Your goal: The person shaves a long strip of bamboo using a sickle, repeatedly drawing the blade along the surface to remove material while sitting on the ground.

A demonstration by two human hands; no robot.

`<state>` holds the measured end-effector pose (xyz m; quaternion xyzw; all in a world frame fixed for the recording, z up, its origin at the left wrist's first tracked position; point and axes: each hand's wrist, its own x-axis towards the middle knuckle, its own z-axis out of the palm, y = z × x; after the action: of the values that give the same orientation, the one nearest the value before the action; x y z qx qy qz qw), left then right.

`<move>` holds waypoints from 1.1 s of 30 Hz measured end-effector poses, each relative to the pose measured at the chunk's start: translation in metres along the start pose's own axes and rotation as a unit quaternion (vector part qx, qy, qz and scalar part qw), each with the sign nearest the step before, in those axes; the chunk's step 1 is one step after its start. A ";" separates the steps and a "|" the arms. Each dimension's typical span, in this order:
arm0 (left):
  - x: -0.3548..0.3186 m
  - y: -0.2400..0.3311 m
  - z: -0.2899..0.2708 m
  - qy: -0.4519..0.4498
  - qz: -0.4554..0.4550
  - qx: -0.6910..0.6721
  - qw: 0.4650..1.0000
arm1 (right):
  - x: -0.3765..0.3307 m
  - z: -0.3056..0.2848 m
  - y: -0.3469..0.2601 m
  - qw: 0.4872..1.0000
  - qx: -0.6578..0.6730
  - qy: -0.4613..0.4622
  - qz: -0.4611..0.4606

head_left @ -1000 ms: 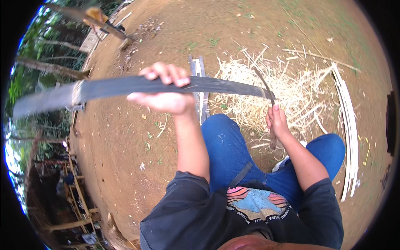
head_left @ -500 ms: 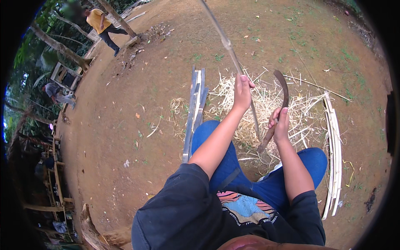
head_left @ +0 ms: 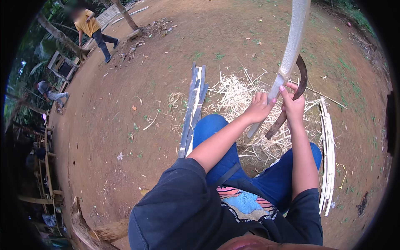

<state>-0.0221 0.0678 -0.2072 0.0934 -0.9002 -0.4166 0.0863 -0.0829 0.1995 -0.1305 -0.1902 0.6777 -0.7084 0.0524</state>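
Observation:
My left hand is closed around the lower part of a long bamboo strip, whose broad pale face shows and whose upper end runs past the picture's top edge. My right hand grips a sickle with a dark curved blade and a brown wooden handle. Its thumb and fingers also touch the strip just above my left hand. The blade curves up beside the strip's right edge. Below both hands lies a heap of pale bamboo shavings.
Dark-skinned bamboo strips lie beside my left knee. Pale strips lie to the right of my right leg. A log is at the lower left. Far left are a person in a yellow shirt and another bent person.
The bamboo strip has swung right and turned from its narrow edge to its broad face. My left hand has moved down and right; my right hand has risen with the sickle and now touches the strip.

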 end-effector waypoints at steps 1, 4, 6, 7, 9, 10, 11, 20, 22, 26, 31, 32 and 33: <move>-0.003 0.000 -0.007 -0.010 0.017 0.013 1.000 | 0.002 -0.002 0.001 1.000 0.005 0.006 0.006; 0.001 -0.003 -0.043 -0.036 0.056 0.037 0.997 | 0.007 -0.005 0.002 1.000 0.017 0.013 0.012; 0.014 0.000 -0.070 -0.002 0.074 0.001 0.997 | 0.010 -0.014 0.004 1.000 0.006 0.013 0.009; 0.023 -0.003 -0.087 0.035 0.112 -0.003 0.993 | 0.010 -0.013 0.002 1.000 0.000 0.016 0.009; 0.037 0.020 -0.122 0.090 0.147 -0.057 0.983 | 0.012 -0.007 0.003 1.000 -0.016 0.026 0.003; 0.046 0.033 -0.140 0.106 0.143 -0.129 0.976 | 0.013 -0.004 0.005 1.000 -0.011 0.024 -0.006; 0.052 0.062 -0.152 0.140 0.121 -0.167 0.968 | 0.014 -0.008 0.009 0.999 -0.009 0.032 -0.015; 0.107 0.215 -0.234 0.019 0.359 -0.339 0.870 | 0.018 0.004 -0.008 0.999 0.014 -0.029 -0.028; 0.112 0.228 -0.226 -0.020 0.368 -0.369 0.854 | 0.023 0.004 -0.001 0.999 0.001 -0.037 -0.016; 0.085 0.254 -0.213 0.000 0.322 -0.389 0.863 | 0.030 0.013 0.003 0.998 -0.005 -0.066 0.009; 0.166 0.194 -0.283 -0.140 0.187 -0.659 0.715 | 0.025 0.020 0.003 0.997 0.033 -0.063 0.043; 0.166 0.193 -0.282 -0.093 0.231 -0.624 0.741 | 0.021 0.020 0.001 0.997 0.041 -0.049 0.054; 0.166 0.192 -0.280 -0.042 0.268 -0.586 0.764 | 0.018 0.017 0.004 0.995 0.038 -0.065 0.072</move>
<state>-0.1357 -0.0552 0.1313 -0.2380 -0.4722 -0.8261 0.1947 -0.0946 0.1769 -0.1308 -0.1841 0.6572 -0.7143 0.1546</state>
